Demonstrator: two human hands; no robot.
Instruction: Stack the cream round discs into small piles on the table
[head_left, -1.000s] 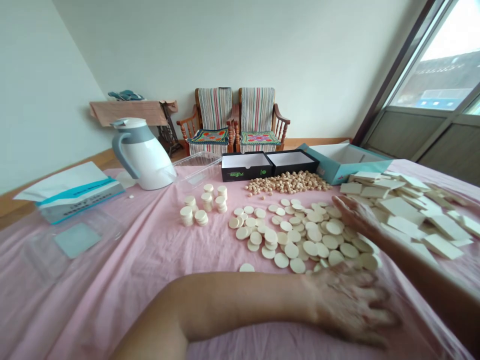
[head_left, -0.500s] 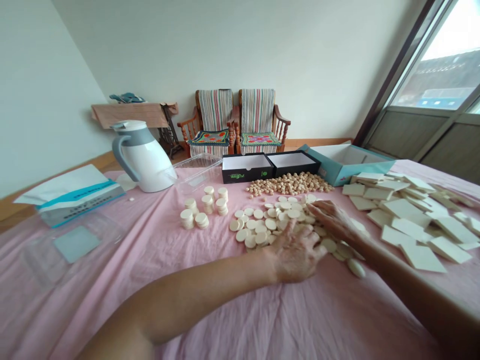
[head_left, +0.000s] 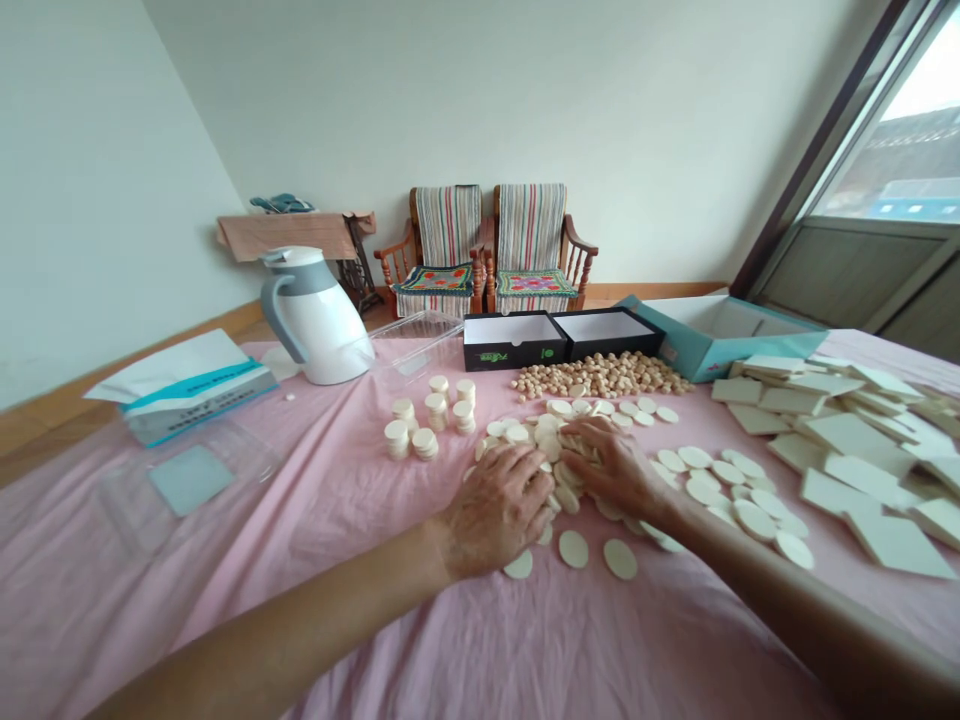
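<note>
Pale round wooden discs (head_left: 574, 548) lie in a loose heap on the pink cloth (head_left: 420, 620), some flat, some tipped against each other. My left hand (head_left: 495, 505) presses on the heap's near left side, fingers curled down and close together over discs; its fingertips are partly hidden. From the right, my right hand (head_left: 619, 475) reaches across the heap, fingers stretched out and slightly apart, touching discs. More discs (head_left: 703, 487) are spread right of my right wrist. To the left, several short stacks of discs (head_left: 424, 444) stand upright.
Small wooden beads (head_left: 607, 374) lie behind the discs, before black boxes (head_left: 514, 357) and a light-blue box (head_left: 720, 355). Square pale tiles (head_left: 862, 440) are piled right. At left are a white jug (head_left: 330, 325), a tissue pack (head_left: 199, 395) and clear plastic trays (head_left: 187, 480).
Both hands have shifted left across the discs, and the heap is bunched between them. Discs now lie scattered right and in front of it. The camera view has turned slightly left.
</note>
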